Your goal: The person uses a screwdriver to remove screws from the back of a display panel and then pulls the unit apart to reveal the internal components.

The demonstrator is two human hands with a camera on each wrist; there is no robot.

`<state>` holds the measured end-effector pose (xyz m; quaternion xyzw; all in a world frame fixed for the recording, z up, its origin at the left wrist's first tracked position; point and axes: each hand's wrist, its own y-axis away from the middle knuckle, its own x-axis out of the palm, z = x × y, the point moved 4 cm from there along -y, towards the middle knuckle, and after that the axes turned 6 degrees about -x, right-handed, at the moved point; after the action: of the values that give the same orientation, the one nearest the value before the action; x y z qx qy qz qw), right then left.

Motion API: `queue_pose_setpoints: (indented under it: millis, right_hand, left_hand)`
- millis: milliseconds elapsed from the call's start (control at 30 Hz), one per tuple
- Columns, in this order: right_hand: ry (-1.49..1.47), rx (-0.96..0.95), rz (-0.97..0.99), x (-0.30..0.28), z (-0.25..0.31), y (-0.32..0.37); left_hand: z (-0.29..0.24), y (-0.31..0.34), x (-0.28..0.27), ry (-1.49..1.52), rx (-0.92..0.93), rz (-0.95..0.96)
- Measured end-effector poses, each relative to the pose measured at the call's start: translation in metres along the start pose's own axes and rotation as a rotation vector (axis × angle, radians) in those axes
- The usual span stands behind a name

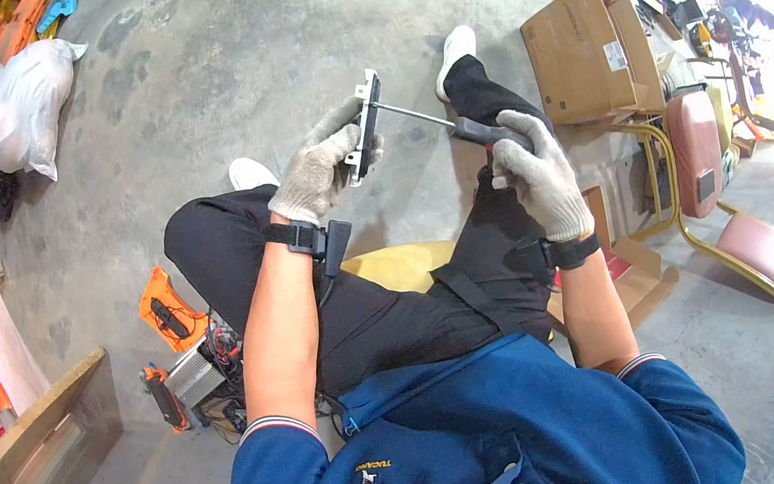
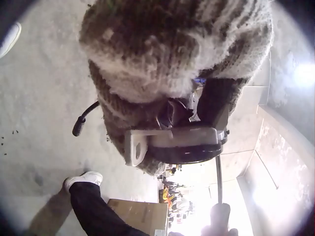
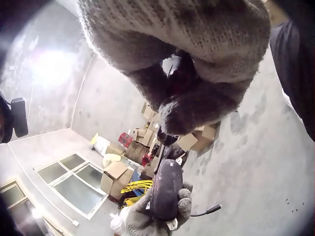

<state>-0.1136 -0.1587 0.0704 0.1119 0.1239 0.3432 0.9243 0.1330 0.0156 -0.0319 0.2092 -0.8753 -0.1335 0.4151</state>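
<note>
My left hand (image 1: 314,175), in a knitted glove, holds up a narrow part (image 1: 369,126) with a rounded black face and white mounting tabs. In the left wrist view the part (image 2: 184,146) shows a tab with a hole, and a short black cable (image 2: 78,125) sticks out beside the glove. My gloved right hand (image 1: 539,175) grips a screwdriver (image 1: 476,131) by its dark handle. Its long metal shaft points left, the tip right at the part's edge. From the right wrist, the part's dark oval face (image 3: 166,189) is visible between the left glove's fingers.
A cardboard box (image 1: 580,54) stands front right, near a gold-framed chair (image 1: 697,152) with pink padding. White plastic bags (image 1: 22,112) lie far left. An orange piece (image 1: 170,309) and metal parts with wires lie beside the left leg. A wooden edge (image 1: 49,412) runs at lower left.
</note>
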Motion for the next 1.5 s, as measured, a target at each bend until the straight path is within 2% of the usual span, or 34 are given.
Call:
queue_pose_setpoints:
  millis: [67, 200, 300, 367, 400, 500, 533, 633, 700, 733, 800, 967, 1067, 1133, 1200, 1267, 1367, 1500]
  right_hand:
    - [-0.202, 0.106, -0.031, 0.001, 0.0, -0.002]
    - [-0.3, 0.147, -0.006, -0.001, 0.0, -0.003]
    - [-0.272, 0.123, -0.012, 0.001, -0.001, -0.004]
    - [-0.194, 0.068, 0.011, 0.0, 0.002, -0.009]
    - [-0.178, 0.044, -0.003, 0.001, 0.007, -0.011]
    - [-0.125, 0.039, 0.015, 0.0, 0.013, -0.025]
    - [-0.083, 0.033, 0.017, 0.002, 0.011, -0.032]
    - [0.023, 0.088, 0.089, 0.008, 0.004, -0.056]
    - [0.261, 0.01, 0.139, 0.017, -0.01, -0.078]
    - [0.192, 0.098, 0.143, 0.026, -0.021, -0.086]
    - [0.167, 0.15, 0.139, 0.043, -0.048, -0.102]
    - [0.318, 0.296, 0.178, 0.068, -0.15, -0.139]
    - [0.415, 0.406, 0.214, 0.069, -0.2, -0.15]
    - [0.461, 0.45, 0.301, 0.071, -0.22, -0.156]
    - [0.451, 0.472, 0.268, 0.07, -0.242, -0.16]
    - [0.599, 0.361, 0.271, 0.07, -0.271, -0.171]
    - [0.55, 0.474, 0.301, 0.074, -0.276, -0.175]
    - [0.546, 0.526, 0.369, 0.077, -0.276, -0.177]
  left_hand:
    - [0.0, 0.0, 0.0, -0.012, -0.002, 0.0]
    - [-0.004, 0.003, 0.005, -0.055, -0.006, 0.016]
    - [-0.002, 0.0, 0.004, -0.023, -0.033, 0.002]
    - [0.001, -0.004, 0.0, 0.044, 0.016, -0.002]
    - [-0.001, -0.005, -0.003, 0.065, 0.013, -0.07]
    - [-0.009, -0.008, -0.021, 0.193, 0.039, -0.002]
    - [-0.014, 0.0, -0.015, 0.23, 0.073, -0.09]
    - [-0.023, 0.009, -0.011, 0.241, 0.118, -0.148]
    - [-0.024, 0.01, -0.011, 0.327, 0.146, -0.18]
    - [-0.022, 0.007, -0.017, 0.328, 0.139, -0.188]
    - [-0.019, 0.003, -0.033, 0.423, 0.121, -0.208]
    - [-0.016, 0.002, -0.035, 0.626, 0.031, -0.177]
    - [-0.013, 0.003, -0.036, 0.526, 0.042, -0.194]
    - [-0.008, 0.004, -0.036, 0.581, 0.024, -0.19]
    - [-0.004, 0.002, -0.036, 0.657, -0.062, -0.209]
    - [-0.005, 0.002, -0.038, 0.601, -0.072, -0.196]
    - [-0.007, 0.003, -0.032, 0.587, -0.08, -0.25]
    - [-0.002, 0.002, -0.037, 0.582, -0.06, -0.241]
